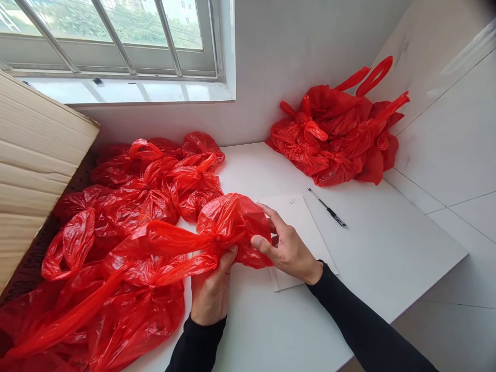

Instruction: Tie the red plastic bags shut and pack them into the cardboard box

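Between my two hands is a knotted red plastic bag [236, 219], rounded with something inside that I cannot make out. My left hand [213, 289] grips it from below near the knot, thumb on the front. Curved around the bag's right side, my right hand [289, 245] touches it with fingertips and thumb. The bag's long handles trail to the left over a heap of other tied red bags [135, 191]. Partly under the held bag and right hand lies a white sheet of paper [310, 232] with small writing at its top.
A black pen [327, 207] lies right of the paper on the white table [387, 248]. Another pile of red bags [337, 134] sits in the back right corner against the wall. A cardboard box flap [39, 155] stands at left, below a barred window [116, 41].
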Available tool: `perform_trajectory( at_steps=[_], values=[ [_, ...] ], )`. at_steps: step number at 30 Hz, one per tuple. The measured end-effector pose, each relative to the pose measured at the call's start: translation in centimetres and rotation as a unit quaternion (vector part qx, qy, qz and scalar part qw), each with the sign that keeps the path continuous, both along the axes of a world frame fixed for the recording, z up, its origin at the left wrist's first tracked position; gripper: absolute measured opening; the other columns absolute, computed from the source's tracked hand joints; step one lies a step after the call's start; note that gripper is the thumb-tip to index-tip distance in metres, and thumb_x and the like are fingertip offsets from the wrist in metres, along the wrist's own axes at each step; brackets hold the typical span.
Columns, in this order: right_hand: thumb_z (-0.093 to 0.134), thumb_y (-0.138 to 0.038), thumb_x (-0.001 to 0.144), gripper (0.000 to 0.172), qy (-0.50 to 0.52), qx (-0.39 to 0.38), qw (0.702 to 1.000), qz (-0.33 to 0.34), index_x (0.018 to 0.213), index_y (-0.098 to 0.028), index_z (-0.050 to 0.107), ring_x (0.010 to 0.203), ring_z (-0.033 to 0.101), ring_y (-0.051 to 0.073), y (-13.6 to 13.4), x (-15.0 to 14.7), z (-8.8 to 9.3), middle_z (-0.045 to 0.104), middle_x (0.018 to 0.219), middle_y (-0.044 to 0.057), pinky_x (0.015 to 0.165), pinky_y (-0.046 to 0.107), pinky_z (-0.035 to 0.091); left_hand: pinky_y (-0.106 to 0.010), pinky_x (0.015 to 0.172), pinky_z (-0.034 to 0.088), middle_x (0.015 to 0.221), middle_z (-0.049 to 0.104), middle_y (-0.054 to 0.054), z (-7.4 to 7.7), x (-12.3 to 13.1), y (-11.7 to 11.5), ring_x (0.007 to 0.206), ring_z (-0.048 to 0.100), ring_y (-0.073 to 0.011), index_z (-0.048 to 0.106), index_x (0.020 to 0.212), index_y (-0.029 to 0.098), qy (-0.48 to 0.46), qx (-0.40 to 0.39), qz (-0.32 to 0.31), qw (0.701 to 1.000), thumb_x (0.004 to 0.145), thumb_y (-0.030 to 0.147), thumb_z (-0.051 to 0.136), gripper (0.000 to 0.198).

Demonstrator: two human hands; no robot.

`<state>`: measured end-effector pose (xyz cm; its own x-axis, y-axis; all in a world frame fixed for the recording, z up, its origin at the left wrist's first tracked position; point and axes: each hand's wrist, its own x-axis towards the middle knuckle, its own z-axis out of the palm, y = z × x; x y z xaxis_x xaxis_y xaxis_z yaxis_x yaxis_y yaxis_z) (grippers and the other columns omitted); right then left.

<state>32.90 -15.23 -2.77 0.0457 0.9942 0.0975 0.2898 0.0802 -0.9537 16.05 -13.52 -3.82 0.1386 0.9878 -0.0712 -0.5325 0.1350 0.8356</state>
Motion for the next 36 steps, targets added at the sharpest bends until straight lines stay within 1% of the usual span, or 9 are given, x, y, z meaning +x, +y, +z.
perform_trajectory(
  at_steps=[4,8,12,15,18,23,29,33,36],
  values=[
    [0.068,-0.032,0.091,0.059,0.047,-0.004,0.998,0.044,0.146,-0.028,0.046,0.104,0.069,0.024,0.0,0.0,0.5,0.071,0.120,0.004,0.094,0.039,0.055,-0.044,0.104,0.053,0.132,0.068,-0.006,0.0,-0.1,-0.2,0.127,0.061,-0.0299,0.063,0.133,0.028,-0.049,-0.044,-0.039,0.997,0.087,0.025,0.073,0.047],
    [0.061,-0.019,0.090,0.034,0.057,0.005,0.998,0.041,0.123,-0.025,0.058,0.091,0.065,0.020,0.0,0.3,0.6,0.069,0.104,0.001,0.083,0.033,0.053,-0.045,0.102,0.053,0.133,0.067,-0.007,0.0,-0.3,-0.2,0.128,0.060,-0.0310,0.065,0.130,0.028,-0.107,-0.058,-0.032,0.992,0.093,0.046,0.063,0.041],
    [0.061,-0.025,0.092,0.014,0.079,0.002,0.995,0.056,0.107,-0.024,0.062,0.079,0.057,0.017,-0.1,0.7,0.5,0.062,0.090,-0.001,0.071,0.029,0.048,-0.040,0.101,0.053,0.124,0.072,-0.005,-0.3,-0.6,-0.1,0.124,0.062,-0.0291,0.067,0.126,0.026,-0.073,-0.087,-0.015,0.993,0.081,0.034,0.078,0.046],
    [0.056,-0.040,0.099,0.023,0.132,0.000,0.990,0.053,0.116,-0.025,0.061,0.089,0.059,0.019,-0.1,0.7,0.6,0.064,0.103,0.002,0.080,0.032,0.050,-0.040,0.098,0.053,0.115,0.074,-0.007,-0.1,-0.7,-0.2,0.116,0.066,-0.0289,0.063,0.129,0.023,-0.036,-0.068,-0.017,0.997,0.078,0.028,0.081,0.055],
    [0.060,-0.043,0.098,0.031,0.156,-0.012,0.986,0.058,0.125,-0.027,0.059,0.102,0.063,0.022,-0.1,0.6,0.7,0.066,0.115,0.004,0.093,0.036,0.051,-0.039,0.095,0.053,0.116,0.074,-0.007,0.5,-0.6,-0.6,0.110,0.069,-0.0278,0.053,0.139,0.025,-0.005,-0.072,-0.047,0.996,0.076,0.024,0.083,0.070],
    [0.066,-0.035,0.096,0.021,0.135,-0.019,0.989,0.065,0.115,-0.024,0.067,0.095,0.067,0.022,0.0,0.6,0.6,0.070,0.104,0.003,0.087,0.034,0.053,-0.037,0.096,0.052,0.120,0.072,-0.007,1.2,-0.3,-1.2,0.109,0.069,-0.0266,0.042,0.146,0.028,0.019,-0.082,-0.061,0.995,0.076,0.025,0.083,0.082],
    [0.069,-0.037,0.095,0.016,0.150,-0.019,0.986,0.069,0.099,-0.021,0.069,0.083,0.062,0.016,-0.1,0.4,0.0,0.069,0.092,0.001,0.075,0.028,0.050,-0.037,0.097,0.052,0.129,0.069,-0.010,0.3,-0.5,-0.9,0.119,0.064,-0.0293,0.047,0.145,0.025,0.021,-0.056,-0.073,0.996,0.085,0.040,0.076,0.069],
    [0.069,-0.039,0.095,0.021,0.148,-0.023,0.986,0.069,0.088,-0.020,0.067,0.074,0.057,0.013,-0.1,0.3,-0.2,0.064,0.081,-0.001,0.070,0.026,0.047,-0.037,0.098,0.051,0.125,0.070,-0.010,-0.9,-0.8,-0.6,0.119,0.064,-0.0293,0.058,0.136,0.021,0.038,-0.030,-0.076,0.996,0.084,0.035,0.078,0.058],
    [0.065,-0.039,0.097,0.019,0.141,-0.024,0.986,0.081,0.097,-0.021,0.069,0.082,0.061,0.015,-0.2,0.3,0.1,0.067,0.090,0.000,0.075,0.027,0.049,-0.036,0.098,0.051,0.123,0.070,-0.008,-1.5,-0.9,-0.4,0.119,0.063,-0.0282,0.061,0.132,0.021,0.039,-0.018,-0.042,0.998,0.082,0.027,0.080,0.053]
  ],
)
